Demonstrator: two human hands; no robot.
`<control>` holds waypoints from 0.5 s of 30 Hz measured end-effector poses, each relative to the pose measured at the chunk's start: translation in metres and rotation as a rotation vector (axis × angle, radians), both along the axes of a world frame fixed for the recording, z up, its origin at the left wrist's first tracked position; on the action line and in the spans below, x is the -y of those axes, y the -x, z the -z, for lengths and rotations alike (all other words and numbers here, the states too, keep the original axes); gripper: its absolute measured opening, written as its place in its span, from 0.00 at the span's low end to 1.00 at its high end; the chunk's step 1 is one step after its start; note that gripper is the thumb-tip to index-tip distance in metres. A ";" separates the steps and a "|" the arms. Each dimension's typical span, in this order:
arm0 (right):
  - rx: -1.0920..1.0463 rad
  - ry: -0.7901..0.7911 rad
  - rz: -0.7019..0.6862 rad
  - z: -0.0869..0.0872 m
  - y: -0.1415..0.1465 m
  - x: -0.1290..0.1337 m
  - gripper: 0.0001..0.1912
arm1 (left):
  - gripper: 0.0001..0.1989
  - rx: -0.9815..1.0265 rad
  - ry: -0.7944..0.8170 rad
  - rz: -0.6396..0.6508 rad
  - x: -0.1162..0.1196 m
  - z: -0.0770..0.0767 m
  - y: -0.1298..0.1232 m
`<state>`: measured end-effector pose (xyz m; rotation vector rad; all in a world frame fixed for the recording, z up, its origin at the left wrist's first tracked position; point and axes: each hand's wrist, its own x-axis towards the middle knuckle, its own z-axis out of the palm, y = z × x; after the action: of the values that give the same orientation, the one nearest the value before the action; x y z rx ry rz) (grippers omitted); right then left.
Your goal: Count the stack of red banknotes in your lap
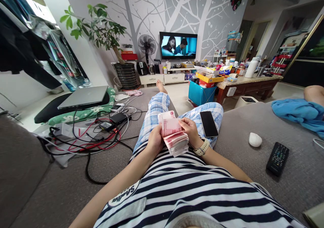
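A thick folded stack of red banknotes (177, 142) is held over my lap, its many edges fanned toward me. My left hand (155, 139) grips the stack from the left side, its fingers mostly hidden behind the notes. On the right, my right hand (190, 131) has its thumb and fingers closed on the upper right of the notes. One or more notes stand up at the top, beyond the folded part. A black smartphone (209, 124) lies on my right thigh, close to my right hand. A pale watch (201, 147) is on my right wrist.
Tangled cables (101, 136) and a closed laptop (83, 97) lie at left. A white mouse (255, 140) and a black remote (277, 158) rest on the sofa at right. Ahead are a cluttered table (238, 82), a blue bin (201, 92) and a television (178, 45).
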<state>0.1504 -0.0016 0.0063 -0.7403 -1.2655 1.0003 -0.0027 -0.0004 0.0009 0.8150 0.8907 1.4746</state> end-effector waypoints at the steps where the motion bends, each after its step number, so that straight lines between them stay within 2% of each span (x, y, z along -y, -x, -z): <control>1: -0.009 0.004 -0.011 0.001 0.000 -0.001 0.17 | 0.07 0.003 -0.006 0.000 0.000 0.000 0.000; 11: -0.056 0.053 -0.120 0.003 0.001 -0.002 0.21 | 0.09 0.139 0.038 0.013 0.001 0.000 -0.004; 15: -0.040 0.022 -0.069 0.000 0.002 0.000 0.20 | 0.08 0.126 0.038 0.005 0.002 -0.001 -0.005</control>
<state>0.1485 -0.0018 0.0063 -0.6938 -1.2543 1.0813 0.0021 -0.0023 0.0019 0.6880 0.8193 1.4837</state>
